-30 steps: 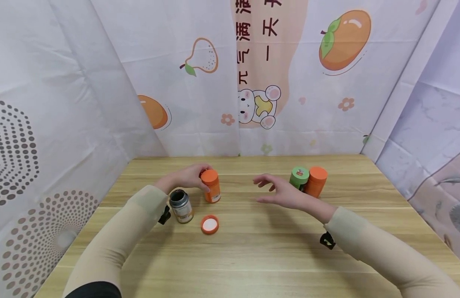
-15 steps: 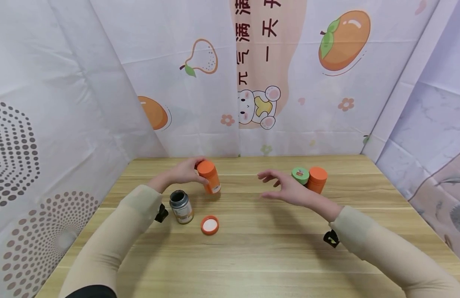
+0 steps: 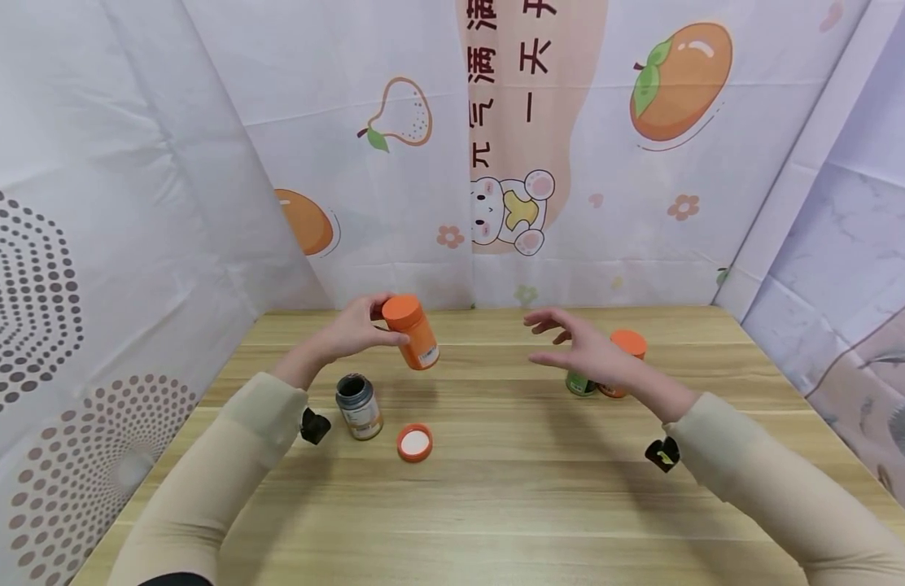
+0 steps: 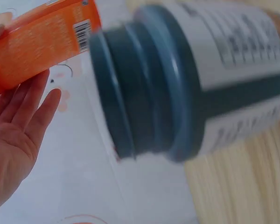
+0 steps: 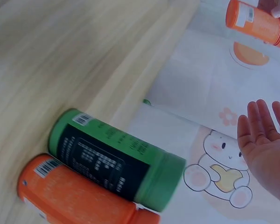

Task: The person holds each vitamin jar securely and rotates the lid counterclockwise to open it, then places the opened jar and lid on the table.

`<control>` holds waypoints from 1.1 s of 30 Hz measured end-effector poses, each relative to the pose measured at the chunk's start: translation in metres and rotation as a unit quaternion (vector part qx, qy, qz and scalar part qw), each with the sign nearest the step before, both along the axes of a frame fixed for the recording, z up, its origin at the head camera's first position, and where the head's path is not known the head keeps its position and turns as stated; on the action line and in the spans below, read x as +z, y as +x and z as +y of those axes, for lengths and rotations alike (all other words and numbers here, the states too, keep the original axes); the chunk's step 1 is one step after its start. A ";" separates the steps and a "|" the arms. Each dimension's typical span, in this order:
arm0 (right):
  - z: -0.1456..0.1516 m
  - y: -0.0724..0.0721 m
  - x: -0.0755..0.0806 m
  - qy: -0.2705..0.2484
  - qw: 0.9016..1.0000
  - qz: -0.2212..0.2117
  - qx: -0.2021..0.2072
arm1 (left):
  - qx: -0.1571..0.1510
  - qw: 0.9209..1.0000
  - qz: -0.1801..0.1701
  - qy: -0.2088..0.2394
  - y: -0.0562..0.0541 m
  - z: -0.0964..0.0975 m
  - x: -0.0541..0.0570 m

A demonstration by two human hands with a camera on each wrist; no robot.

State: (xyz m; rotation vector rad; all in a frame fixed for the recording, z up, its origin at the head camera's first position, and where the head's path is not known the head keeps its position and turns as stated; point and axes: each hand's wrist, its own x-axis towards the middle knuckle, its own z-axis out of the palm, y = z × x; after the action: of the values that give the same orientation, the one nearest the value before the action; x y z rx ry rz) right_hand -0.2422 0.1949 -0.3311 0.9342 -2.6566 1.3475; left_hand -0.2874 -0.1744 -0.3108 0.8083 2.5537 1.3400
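Note:
My left hand [image 3: 356, 330] grips an orange jar [image 3: 416, 335] with an orange lid, thumb at its near side, and holds it tilted above the table. The jar's barcode end also shows in the left wrist view. Below that hand stands an uncapped grey jar [image 3: 360, 407], its dark threaded neck [image 4: 135, 88] close to the left wrist camera. An orange cap [image 3: 414, 443] lies with its white inside up beside it. My right hand [image 3: 588, 350] hovers with nothing in it, fingers extended and parted. Behind it stand a green jar [image 5: 116, 158] and a second orange jar [image 5: 79, 193], side by side.
The wooden table [image 3: 482, 496] ends at the back against a white printed curtain [image 3: 394, 203]. More patterned cloth [image 3: 115, 309] hangs along the left side, and pale cloth [image 3: 863, 212] on the right.
My left hand has lifted the orange jar off the table, up and slightly left, tilting it. My right hand has moved right and up, now covering much of the green jar in the head view.

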 end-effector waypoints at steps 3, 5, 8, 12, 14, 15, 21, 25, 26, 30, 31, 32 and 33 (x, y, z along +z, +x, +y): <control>-0.001 -0.002 0.007 -0.009 1.000 0.002 0.000 | 0.018 0.999 -0.028 0.042 0.007 0.002 0.003; -0.001 -0.003 0.010 -0.015 1.000 0.007 -0.001 | 0.027 0.996 -0.047 0.075 0.012 0.004 0.005; -0.002 -0.005 0.015 -0.027 1.000 0.016 0.002 | 0.030 0.991 -0.057 0.120 0.018 0.009 0.006; -0.005 -0.006 0.019 -0.029 0.999 0.020 0.001 | 0.032 0.988 -0.055 0.140 0.025 0.014 0.003; -0.006 -0.007 0.021 -0.027 0.999 0.021 0.003 | 0.032 0.988 -0.055 0.138 0.028 0.015 0.001; -0.007 -0.007 0.022 -0.025 0.999 0.022 0.003 | 0.031 0.989 -0.054 0.133 0.029 0.016 0.000; -0.010 -0.009 0.027 -0.034 0.999 0.023 0.009 | 0.014 0.991 -0.050 0.121 0.033 0.021 -0.006; -0.014 -0.010 0.028 -0.046 0.999 0.019 0.012 | 0.001 0.993 -0.047 0.112 0.035 0.024 -0.010; -0.015 -0.010 0.029 -0.047 0.999 0.017 0.013 | 0.001 0.993 -0.045 0.109 0.034 0.025 -0.011; -0.019 -0.010 0.030 -0.048 0.999 0.008 0.018 | 0.006 0.994 -0.042 0.102 0.035 0.029 -0.015; -0.021 -0.009 0.030 -0.048 0.999 0.007 0.020 | 0.008 0.994 -0.043 0.101 0.035 0.030 -0.015; -0.022 -0.009 0.030 -0.048 0.999 0.006 0.023 | 0.009 0.994 -0.043 0.101 0.035 0.032 -0.016; -0.024 -0.009 0.030 -0.048 0.999 0.005 0.024 | 0.009 0.994 -0.043 0.102 0.036 0.033 -0.016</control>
State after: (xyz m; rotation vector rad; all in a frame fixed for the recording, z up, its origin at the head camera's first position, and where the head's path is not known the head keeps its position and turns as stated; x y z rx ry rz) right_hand -0.2509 0.1712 -0.3012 0.9984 -2.5518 1.4606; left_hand -0.2512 -0.1413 -0.3265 0.7428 2.3938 1.6235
